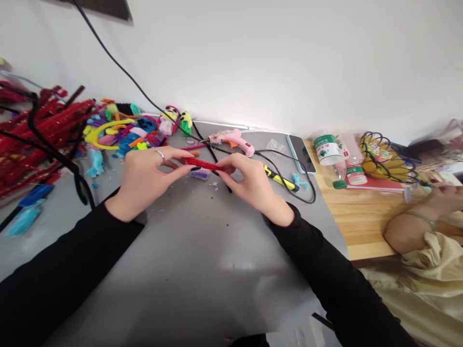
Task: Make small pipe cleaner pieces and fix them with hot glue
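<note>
A short red pipe cleaner piece (202, 164) is stretched level between my two hands, above the grey table mat (188, 250). My left hand (152, 176) pinches its left end between thumb and fingers. At the right end, the fingertips of my right hand (249, 180) are closed on it. Beneath and just behind it lie a small purple fuzzy piece (200, 175) and a black pipe cleaner. A pink glue gun (233, 139) rests on the mat beyond my hands.
Red tinsel stems (47, 130) and colourful fuzzy pieces (126, 135) are heaped at the left. A yellow-black cutter (282, 179), a phone (301, 154) and a looping black cable lie right. Bottles (327, 149) stand on the wooden table, near another person's arm (412, 229).
</note>
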`<state>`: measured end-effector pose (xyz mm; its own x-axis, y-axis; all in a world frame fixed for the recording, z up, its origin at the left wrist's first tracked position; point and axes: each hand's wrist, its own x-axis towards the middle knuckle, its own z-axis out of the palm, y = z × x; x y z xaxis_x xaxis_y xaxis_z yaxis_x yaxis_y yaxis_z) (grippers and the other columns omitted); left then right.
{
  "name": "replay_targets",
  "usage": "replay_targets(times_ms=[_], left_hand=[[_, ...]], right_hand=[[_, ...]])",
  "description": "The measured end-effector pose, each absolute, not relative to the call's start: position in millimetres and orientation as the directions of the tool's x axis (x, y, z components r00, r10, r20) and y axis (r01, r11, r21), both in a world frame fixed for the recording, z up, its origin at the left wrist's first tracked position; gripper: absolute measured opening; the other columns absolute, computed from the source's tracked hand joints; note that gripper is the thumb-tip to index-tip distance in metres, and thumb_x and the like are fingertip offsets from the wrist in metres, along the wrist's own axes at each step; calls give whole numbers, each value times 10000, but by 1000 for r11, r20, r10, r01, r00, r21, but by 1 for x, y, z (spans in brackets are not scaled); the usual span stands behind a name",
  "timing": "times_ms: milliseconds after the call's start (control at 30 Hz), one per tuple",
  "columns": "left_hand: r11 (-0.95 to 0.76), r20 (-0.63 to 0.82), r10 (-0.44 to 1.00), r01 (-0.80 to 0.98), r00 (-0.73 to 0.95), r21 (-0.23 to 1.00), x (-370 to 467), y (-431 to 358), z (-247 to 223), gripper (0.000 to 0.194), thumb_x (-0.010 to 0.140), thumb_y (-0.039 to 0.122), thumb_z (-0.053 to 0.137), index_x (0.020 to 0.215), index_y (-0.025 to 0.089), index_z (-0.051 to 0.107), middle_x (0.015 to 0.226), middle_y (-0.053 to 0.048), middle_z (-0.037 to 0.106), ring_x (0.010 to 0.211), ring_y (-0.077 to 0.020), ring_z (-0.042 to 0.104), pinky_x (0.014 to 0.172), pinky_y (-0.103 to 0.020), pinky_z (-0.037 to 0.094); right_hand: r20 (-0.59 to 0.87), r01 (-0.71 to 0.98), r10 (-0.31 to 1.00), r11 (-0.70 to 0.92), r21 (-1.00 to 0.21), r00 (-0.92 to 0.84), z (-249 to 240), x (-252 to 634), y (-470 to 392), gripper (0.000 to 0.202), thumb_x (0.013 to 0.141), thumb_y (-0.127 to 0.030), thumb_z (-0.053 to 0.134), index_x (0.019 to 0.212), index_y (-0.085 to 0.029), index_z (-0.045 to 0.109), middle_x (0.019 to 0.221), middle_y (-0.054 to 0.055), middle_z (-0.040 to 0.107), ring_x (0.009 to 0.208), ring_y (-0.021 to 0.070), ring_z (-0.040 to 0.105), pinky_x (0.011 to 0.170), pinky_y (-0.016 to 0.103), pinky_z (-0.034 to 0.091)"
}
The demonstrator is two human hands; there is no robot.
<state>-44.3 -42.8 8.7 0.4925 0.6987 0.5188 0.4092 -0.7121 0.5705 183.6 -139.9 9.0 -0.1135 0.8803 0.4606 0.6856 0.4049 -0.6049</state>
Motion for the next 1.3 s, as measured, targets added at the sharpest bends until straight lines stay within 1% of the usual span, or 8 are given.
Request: replay_targets(times_ms=[167, 300, 400, 600, 867, 1000, 1133, 1300], left_hand=[[-705, 500, 706, 431, 502, 563, -47, -43, 9, 305, 970, 564, 641, 910, 310, 797, 963, 91, 834, 678, -169, 769, 685, -278, 611], [-687, 493, 725, 454, 481, 567, -46, -43, 9, 320, 948, 589, 646, 880, 316, 799, 945, 86, 836, 708, -185, 779, 703, -293, 621], [-678, 487, 733, 462, 474, 571, -45, -44, 10, 332, 930, 598, 651, 862, 309, 801, 916, 73, 836, 678, -190, 775, 696, -309, 623], [-665, 475, 746, 487, 467, 567, -44, -47, 14, 347, 932, 614, 613, 824, 335, 791, 876, 91, 831, 673, -186, 775, 697, -317, 635], [-741, 553, 671, 456, 494, 492, -45, -47, 11, 355, 961, 580, 611, 762, 333, 771, 818, 62, 827, 780, -212, 810, 674, -337, 636], [-758, 559, 652, 456, 512, 466, -46, -47, 12, 363, 971, 577, 597, 745, 341, 754, 816, 73, 826, 775, -202, 811, 674, -338, 642], [-774, 567, 633, 445, 527, 450, -46, -46, 13, 379, 980, 586, 596, 757, 328, 760, 812, 49, 827, 786, -214, 814, 672, -357, 644], [-780, 596, 625, 430, 504, 454, -46, -45, 13, 326, 976, 534, 632, 762, 329, 768, 781, 36, 821, 719, -209, 803, 626, -338, 626]], right_hand=[[468, 690, 877, 407, -598, -111, 9, 184, -140, 114, 1010, -244, 599, 985, -193, 698, 895, 36, 748, 762, 147, 647, 740, 290, 527], [493, 685, 862, 429, -589, -116, 9, 184, -139, 116, 1009, -244, 600, 976, -192, 698, 882, 33, 746, 752, 146, 646, 726, 282, 526], [485, 692, 866, 422, -586, -118, 10, 184, -139, 124, 1008, -247, 593, 973, -198, 700, 894, 37, 752, 745, 148, 648, 721, 287, 532], [489, 685, 865, 424, -592, -113, 11, 183, -140, 118, 1007, -226, 590, 973, -194, 699, 897, 36, 756, 733, 141, 648, 722, 283, 536], [482, 677, 869, 423, -602, -113, 11, 184, -140, 104, 1002, -223, 600, 977, -190, 695, 897, 38, 757, 757, 143, 665, 730, 281, 541], [487, 680, 865, 428, -595, -118, 11, 183, -140, 118, 1007, -213, 586, 985, -189, 699, 909, 38, 761, 754, 140, 669, 732, 282, 542], [513, 678, 849, 450, -581, -125, 11, 184, -139, 108, 1008, -218, 598, 1003, -188, 701, 920, 42, 766, 766, 144, 672, 742, 288, 547], [510, 688, 850, 449, -570, -132, 13, 183, -140, 110, 1002, -235, 618, 1059, -197, 704, 969, 52, 776, 812, 158, 685, 783, 310, 562]])
